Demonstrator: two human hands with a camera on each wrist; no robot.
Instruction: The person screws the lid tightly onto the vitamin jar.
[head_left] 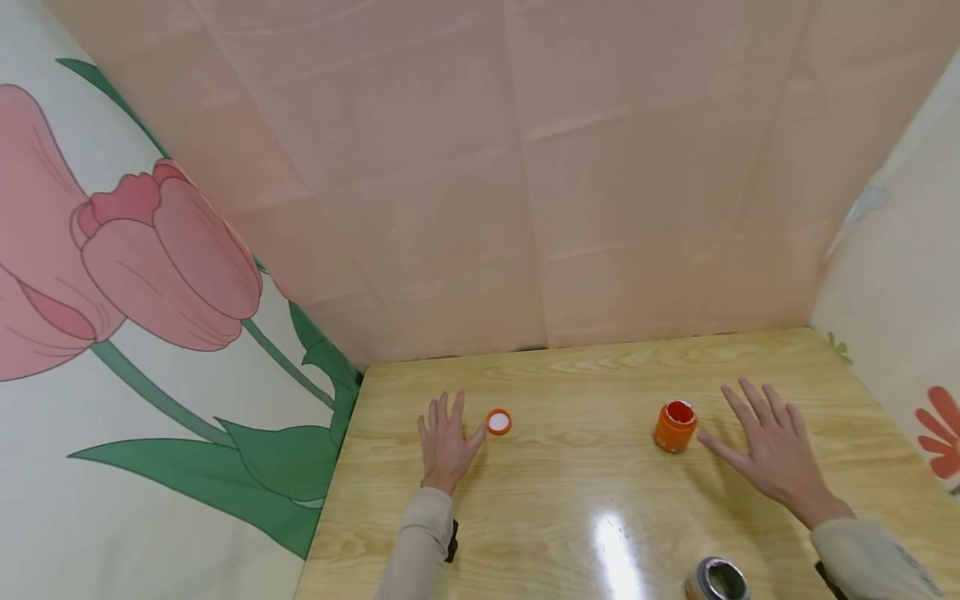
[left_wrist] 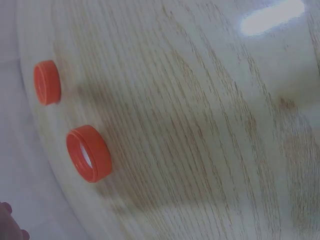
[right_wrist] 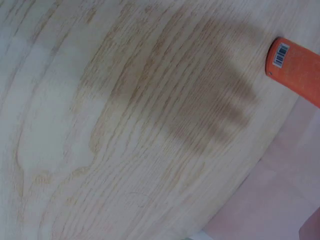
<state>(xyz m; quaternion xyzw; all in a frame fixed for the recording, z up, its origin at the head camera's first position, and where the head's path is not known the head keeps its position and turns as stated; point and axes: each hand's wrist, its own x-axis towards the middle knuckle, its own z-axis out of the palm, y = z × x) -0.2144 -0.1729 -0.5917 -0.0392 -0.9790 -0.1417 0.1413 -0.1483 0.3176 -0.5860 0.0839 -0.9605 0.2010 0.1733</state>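
Observation:
My left hand (head_left: 444, 443) hovers over the left part of the table with its fingers spread, holding nothing. Just right of its thumb lies an orange screw cap (head_left: 498, 422) with a white inside. Two such caps show in the left wrist view, a nearer cap (left_wrist: 90, 154) and a farther cap (left_wrist: 47, 83); in the head view the hand mostly covers one of them. On the right, my right hand (head_left: 776, 454) is spread out above the tabletop, empty. An uncapped orange jar (head_left: 675, 427) with red contents stands upright just left of its thumb.
A second uncapped jar (head_left: 717, 579), dark inside, stands at the front edge of the head view. The wood-grain table (head_left: 570, 450) meets a pink cloth-like backing (head_left: 525, 208) behind. Walls with painted flowers (head_left: 172, 258) flank it.

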